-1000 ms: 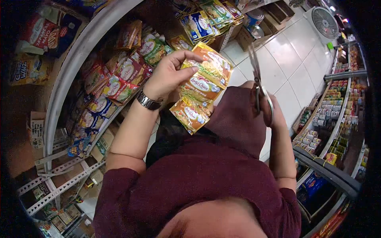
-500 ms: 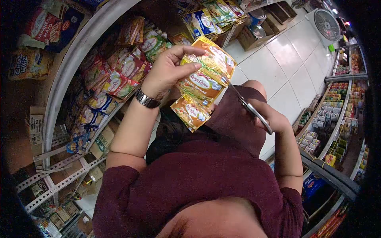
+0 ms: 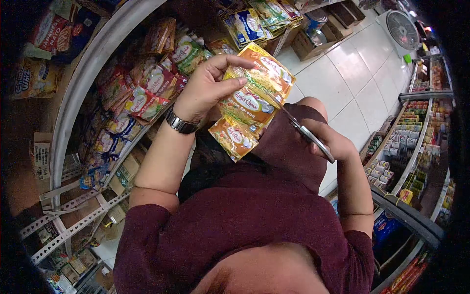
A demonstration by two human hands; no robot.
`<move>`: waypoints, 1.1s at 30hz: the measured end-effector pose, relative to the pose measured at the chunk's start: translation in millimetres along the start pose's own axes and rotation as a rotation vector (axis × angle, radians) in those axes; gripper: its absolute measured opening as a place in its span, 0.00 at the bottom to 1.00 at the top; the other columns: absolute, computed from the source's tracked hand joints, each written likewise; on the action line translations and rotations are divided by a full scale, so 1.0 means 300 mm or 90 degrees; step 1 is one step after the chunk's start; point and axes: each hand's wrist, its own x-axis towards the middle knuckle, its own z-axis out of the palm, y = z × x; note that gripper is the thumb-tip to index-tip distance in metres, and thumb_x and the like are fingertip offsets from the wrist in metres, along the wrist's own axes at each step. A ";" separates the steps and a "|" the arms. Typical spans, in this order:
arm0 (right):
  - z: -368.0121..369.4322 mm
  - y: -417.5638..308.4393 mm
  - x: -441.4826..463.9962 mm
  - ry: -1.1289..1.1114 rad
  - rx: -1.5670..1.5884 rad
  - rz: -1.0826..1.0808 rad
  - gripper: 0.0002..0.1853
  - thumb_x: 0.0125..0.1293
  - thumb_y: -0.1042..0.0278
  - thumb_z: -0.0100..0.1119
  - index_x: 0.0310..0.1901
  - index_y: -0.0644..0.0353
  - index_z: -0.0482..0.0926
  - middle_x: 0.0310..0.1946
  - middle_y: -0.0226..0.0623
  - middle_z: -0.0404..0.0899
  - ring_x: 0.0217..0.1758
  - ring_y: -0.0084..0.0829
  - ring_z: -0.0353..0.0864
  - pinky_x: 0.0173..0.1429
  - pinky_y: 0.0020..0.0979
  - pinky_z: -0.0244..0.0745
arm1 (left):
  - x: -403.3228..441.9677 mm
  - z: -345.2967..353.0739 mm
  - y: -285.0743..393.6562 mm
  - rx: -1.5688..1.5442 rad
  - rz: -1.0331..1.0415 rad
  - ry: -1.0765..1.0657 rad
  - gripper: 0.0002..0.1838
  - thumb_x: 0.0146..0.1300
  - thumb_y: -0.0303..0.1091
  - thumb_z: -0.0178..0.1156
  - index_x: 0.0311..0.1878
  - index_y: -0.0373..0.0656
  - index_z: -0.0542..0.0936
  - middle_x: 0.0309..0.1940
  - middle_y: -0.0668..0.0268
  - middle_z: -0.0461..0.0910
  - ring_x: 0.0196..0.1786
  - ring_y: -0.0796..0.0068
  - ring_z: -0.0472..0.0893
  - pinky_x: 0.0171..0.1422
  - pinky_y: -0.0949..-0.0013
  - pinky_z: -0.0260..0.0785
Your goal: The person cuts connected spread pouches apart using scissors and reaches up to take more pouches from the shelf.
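A strip of orange and yellow bacon spread sachets (image 3: 247, 104) hangs from my left hand (image 3: 211, 88), its top part pinched between thumb and fingers. The lowest sachet (image 3: 233, 138) lies at an angle over my lap. My right hand (image 3: 331, 140) is closed on the handles of metal scissors (image 3: 307, 131). Their blades reach the right edge of the strip, at the seam between the top sachet (image 3: 269, 72) and the one below it. The blade tips lie over the packets.
At the left, a curved shelf rail (image 3: 73, 93) borders piles of spread sachets (image 3: 154, 83). More sachets (image 3: 249, 27) and cardboard boxes (image 3: 313, 46) are at the top. A fan (image 3: 401, 30) stands on the tiled floor (image 3: 347, 68). Shelved cans (image 3: 401, 139) line the right.
The scissors have come from the right, first to the strip's edge and then further in along the seam. My left hand still holds the sachets, nearly in the same place.
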 end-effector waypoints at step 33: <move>0.039 -0.060 0.016 0.057 -0.121 0.059 0.30 0.56 0.39 0.63 0.28 0.66 0.72 0.21 0.38 0.69 0.27 0.30 0.65 0.33 0.33 0.64 | -0.017 -0.006 0.036 0.060 0.033 -0.115 0.31 0.54 0.20 0.60 0.63 0.34 0.64 0.60 0.59 0.69 0.63 0.71 0.68 0.68 0.67 0.59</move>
